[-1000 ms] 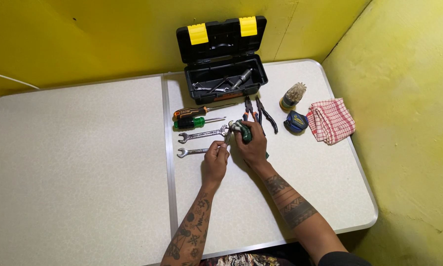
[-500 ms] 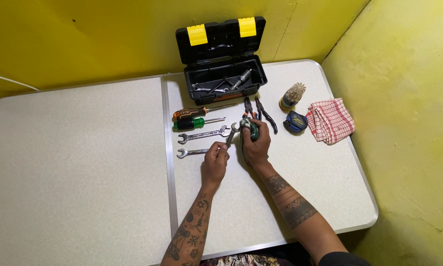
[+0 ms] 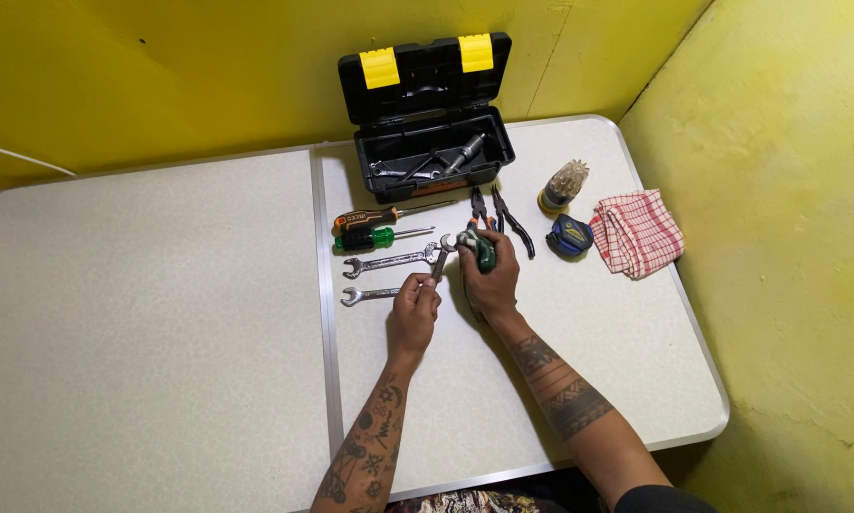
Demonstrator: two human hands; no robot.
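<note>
Wrench position: raised at one end off the table, held between both hands just in front of the pliers. I read my left hand as closed on its lower end, fingers pinched around the shaft. My right hand is closed around a green cloth pressed against the upper jaw end. Compared with a second ago, the wrench has swung from lying under my right hand to standing more nearly upright, and my left hand has shifted in from the flat wrench to grip it. That change indicates wiping now covers the head end. Two other wrenches and two screwdrivers lie in a row to the left; the open toolbox sits behind.
</note>
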